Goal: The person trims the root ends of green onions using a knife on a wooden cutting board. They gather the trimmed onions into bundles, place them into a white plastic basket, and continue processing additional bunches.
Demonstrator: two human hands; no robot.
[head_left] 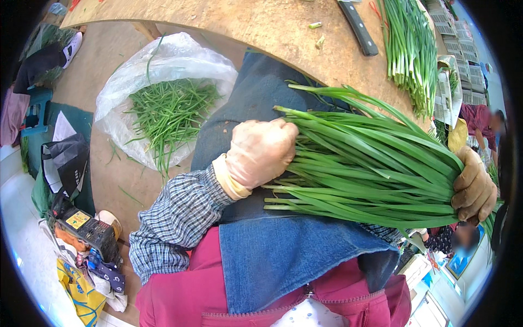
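A thick bunch of garlic chives (370, 163) lies across my lap on a blue denim apron (283, 256), pale stem ends to the left and green leaves to the right. My right hand (474, 188), in a stained glove, grips the leafy end. At the stem end my left hand (261, 152), in a thin pale glove with a cuff at the wrist, is closed on some chives; its fingertips are partly hidden. Beyond my lap, a clear plastic bag (163, 54) on the floor holds loose green trimmings (174, 106).
A wooden table (261, 19) curves across the far side. On it lie a black-handled knife (358, 27) and another bunch of chives (411, 60). Bags, cloths and a dark box (87, 229) crowd the left. Other people (482, 125) and white crates (463, 49) are at the right.
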